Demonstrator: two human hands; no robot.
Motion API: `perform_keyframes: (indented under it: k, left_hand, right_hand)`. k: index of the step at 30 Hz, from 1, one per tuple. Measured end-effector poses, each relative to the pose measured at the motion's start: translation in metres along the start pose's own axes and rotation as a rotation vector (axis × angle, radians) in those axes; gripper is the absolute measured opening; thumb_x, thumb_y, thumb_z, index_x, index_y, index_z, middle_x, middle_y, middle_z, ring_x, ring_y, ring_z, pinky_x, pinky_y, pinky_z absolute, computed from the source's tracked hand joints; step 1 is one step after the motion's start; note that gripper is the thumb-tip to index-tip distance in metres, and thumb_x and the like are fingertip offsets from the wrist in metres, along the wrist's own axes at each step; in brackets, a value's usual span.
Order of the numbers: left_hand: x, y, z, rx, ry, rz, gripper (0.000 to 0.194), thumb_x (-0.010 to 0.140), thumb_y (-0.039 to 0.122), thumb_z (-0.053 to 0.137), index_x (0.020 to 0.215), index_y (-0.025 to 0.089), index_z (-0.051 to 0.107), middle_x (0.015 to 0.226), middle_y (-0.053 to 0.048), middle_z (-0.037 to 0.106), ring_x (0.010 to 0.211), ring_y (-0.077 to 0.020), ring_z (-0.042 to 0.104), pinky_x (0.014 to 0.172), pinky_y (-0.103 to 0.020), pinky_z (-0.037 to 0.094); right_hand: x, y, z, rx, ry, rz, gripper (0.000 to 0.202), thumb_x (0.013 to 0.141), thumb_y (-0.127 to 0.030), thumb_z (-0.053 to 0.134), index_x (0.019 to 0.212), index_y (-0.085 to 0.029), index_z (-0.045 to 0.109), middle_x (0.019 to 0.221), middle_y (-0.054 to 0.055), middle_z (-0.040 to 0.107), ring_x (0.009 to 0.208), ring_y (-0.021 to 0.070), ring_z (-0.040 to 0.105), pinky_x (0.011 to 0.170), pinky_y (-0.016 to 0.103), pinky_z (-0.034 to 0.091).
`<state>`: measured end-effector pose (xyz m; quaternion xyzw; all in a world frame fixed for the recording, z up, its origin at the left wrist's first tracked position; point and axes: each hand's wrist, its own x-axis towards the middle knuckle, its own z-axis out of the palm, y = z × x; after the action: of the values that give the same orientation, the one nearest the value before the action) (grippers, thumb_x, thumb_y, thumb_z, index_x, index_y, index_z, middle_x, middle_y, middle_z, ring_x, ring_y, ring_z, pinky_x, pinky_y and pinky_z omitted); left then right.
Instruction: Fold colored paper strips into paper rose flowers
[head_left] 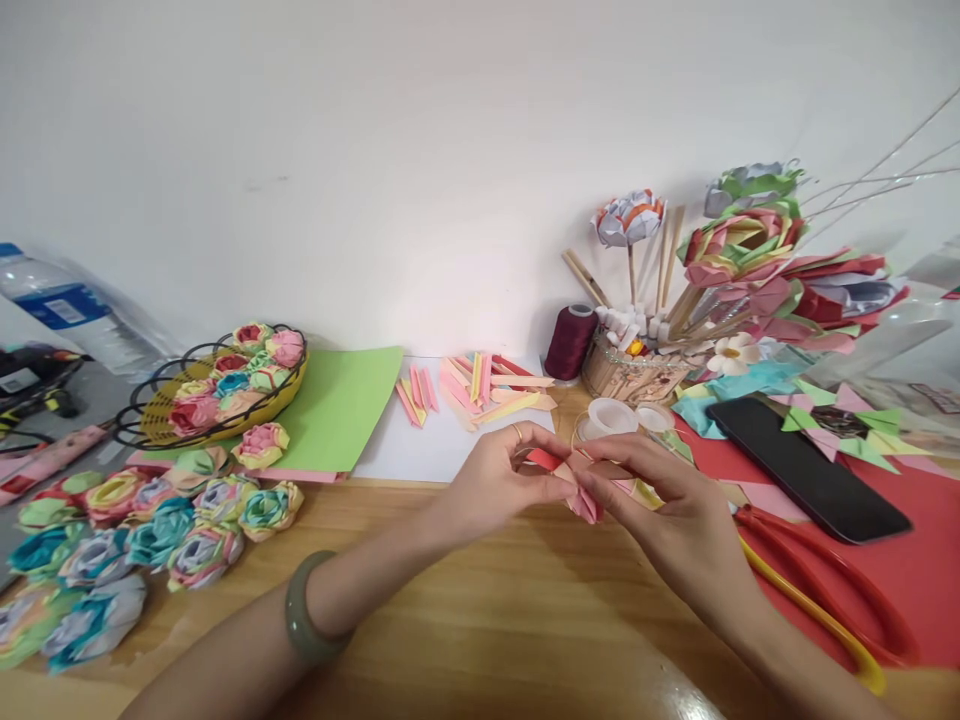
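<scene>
My left hand (508,472) and my right hand (651,482) meet over the wooden table, fingertips pinched on one small piece of folded paper (584,506). It is pink and red, and my fingers hide much of it. Behind the hands, a white sheet (386,447) carries loose folded paper strips (495,385) in pink, yellow, peach and red. A smaller group of pink and yellow strips (418,393) lies to their left. Rolls of clear tape (613,416) sit just beyond my right hand.
Paper flowers (159,530) cover the table's left side, beside a yellow basket (161,425) of more flowers. To the right are a wooden pot (637,376) with sticks, a dark thread spool (571,343), a black phone (810,470) and red-and-yellow-handled scissors (825,575). A water bottle (67,305) lies far left.
</scene>
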<state>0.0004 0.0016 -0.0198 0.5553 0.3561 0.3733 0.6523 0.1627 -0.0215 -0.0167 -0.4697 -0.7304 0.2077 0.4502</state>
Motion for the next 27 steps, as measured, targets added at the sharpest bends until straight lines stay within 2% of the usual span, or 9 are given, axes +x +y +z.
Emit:
perform_keyframes:
  k: [3,7,10,14,20,24,27]
  left_hand:
    - [-0.005,-0.001,0.007,0.087,0.107,0.130,0.018,0.069,0.019,0.064,0.084,0.014,0.055,0.070,-0.002,0.065,0.075,-0.0155,0.062,0.082,-0.034,0.044]
    - [-0.012,-0.004,0.014,0.202,0.247,0.255,0.015,0.071,0.015,0.062,0.085,0.017,0.058,0.088,-0.004,0.064,0.087,-0.0150,0.059,0.084,-0.031,0.044]
    - [-0.014,-0.006,0.017,0.221,0.245,0.337,0.013,0.072,0.013,0.060,0.084,0.017,0.058,0.091,-0.004,0.063,0.088,-0.0149,0.058,0.082,-0.030,0.045]
    - [-0.015,-0.006,0.017,0.217,0.227,0.369,0.010,0.073,0.013,0.058,0.083,0.017,0.056,0.093,-0.004,0.062,0.088,-0.0145,0.058,0.080,-0.029,0.046]
    - [-0.013,-0.009,0.013,0.299,0.217,0.517,0.011,0.073,0.013,0.059,0.082,0.018,0.055,0.088,-0.004,0.059,0.089,-0.0151,0.056,0.084,-0.032,0.044]
    - [-0.010,-0.010,0.011,0.337,0.199,0.571,0.010,0.074,0.012,0.058,0.080,0.018,0.054,0.086,-0.004,0.058,0.089,-0.0159,0.056,0.082,-0.033,0.045]
    - [-0.009,-0.011,0.010,0.353,0.188,0.609,0.011,0.074,0.011,0.058,0.081,0.019,0.054,0.086,-0.004,0.058,0.088,-0.0159,0.056,0.081,-0.032,0.045]
  right_hand:
    - [-0.003,0.001,0.001,-0.022,0.055,-0.071,0.012,0.078,-0.022,0.058,0.088,-0.024,0.063,0.085,0.004,0.066,0.077,0.0188,0.062,0.065,0.032,0.051]
    - [-0.006,0.000,0.002,-0.133,0.127,-0.239,0.015,0.076,-0.016,0.060,0.088,-0.025,0.061,0.081,0.004,0.065,0.076,0.0188,0.061,0.064,0.033,0.050]
    - [-0.007,0.000,0.001,-0.195,0.147,-0.328,0.019,0.076,-0.013,0.060,0.090,-0.025,0.060,0.080,0.004,0.065,0.075,0.0190,0.061,0.064,0.033,0.050]
    - [-0.008,-0.001,0.000,-0.229,0.174,-0.391,0.024,0.074,-0.008,0.061,0.090,-0.025,0.059,0.079,0.003,0.065,0.074,0.0177,0.061,0.063,0.032,0.050]
    - [-0.007,-0.004,0.000,-0.253,0.185,-0.418,0.022,0.074,-0.008,0.060,0.088,-0.025,0.058,0.077,0.002,0.065,0.072,0.0166,0.061,0.061,0.031,0.050]
    - [-0.007,-0.005,0.000,-0.251,0.184,-0.430,0.018,0.074,-0.009,0.059,0.082,-0.025,0.057,0.074,0.002,0.064,0.071,0.0170,0.062,0.060,0.031,0.051]
    - [-0.007,-0.005,0.000,-0.240,0.190,-0.413,0.021,0.074,-0.009,0.059,0.087,-0.025,0.056,0.076,0.002,0.063,0.072,0.0173,0.061,0.061,0.031,0.051]
